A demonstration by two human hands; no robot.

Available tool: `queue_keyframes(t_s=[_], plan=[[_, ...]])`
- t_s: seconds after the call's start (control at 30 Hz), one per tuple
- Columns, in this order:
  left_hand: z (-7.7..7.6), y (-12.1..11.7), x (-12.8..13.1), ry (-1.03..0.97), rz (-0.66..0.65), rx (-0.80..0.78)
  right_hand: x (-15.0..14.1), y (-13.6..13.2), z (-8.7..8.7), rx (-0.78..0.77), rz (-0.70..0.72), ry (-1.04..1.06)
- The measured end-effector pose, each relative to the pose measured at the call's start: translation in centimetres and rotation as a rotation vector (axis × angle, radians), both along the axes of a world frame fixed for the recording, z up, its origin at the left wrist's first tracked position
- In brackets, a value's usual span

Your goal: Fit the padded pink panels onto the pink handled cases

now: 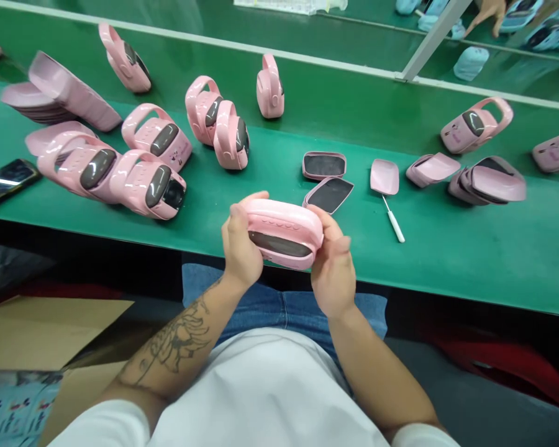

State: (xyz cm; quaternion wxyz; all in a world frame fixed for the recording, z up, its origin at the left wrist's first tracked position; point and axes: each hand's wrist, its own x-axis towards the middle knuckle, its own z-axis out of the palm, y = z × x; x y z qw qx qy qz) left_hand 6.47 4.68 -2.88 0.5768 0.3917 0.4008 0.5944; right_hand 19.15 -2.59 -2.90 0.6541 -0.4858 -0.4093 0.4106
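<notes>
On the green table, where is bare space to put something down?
Widest bare patch: the green table right of the white-handled tool, nearer than the stacked trays. A smaller one lies between the held pink device and the device cluster on its left. Crowded: the left end, with phone and cluster.

"What are my hands hiding on the pink device (286, 231)?"

"My left hand (243, 248) and right hand (334, 270) are covering its ends, and its underside is facing away from me."

"What is escaping me left of the device?"

"At far left, the black phone (7, 184) is running off the edge; nearer me, the blue printed sheets (18, 406) are doing likewise, their lettering showing too small to read."

"And to its right?"

"A pink unit (555, 151) is leaving at the far-right edge. Beyond, the top edge is cutting off a co-worker's hand (489, 15)."
</notes>
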Motion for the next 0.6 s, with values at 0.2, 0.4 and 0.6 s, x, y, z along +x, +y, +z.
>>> queue_keyframes(t_s=[0.2,0.4,0.6], plan=[[-0.9,-2.0,0.4,0.116,0.064,0.156,-0.7,1.3,0.2,0.016,-0.211,-0.207],[-0.6,-2.2,-0.3,0.242,0.088,0.418,-1.0,2.3,-0.2,0.193,-0.249,-0.095],[0.5,-0.1,0.7,0.128,0.115,0.302,-2.1,2.5,0.4,0.192,-0.366,-0.110]])
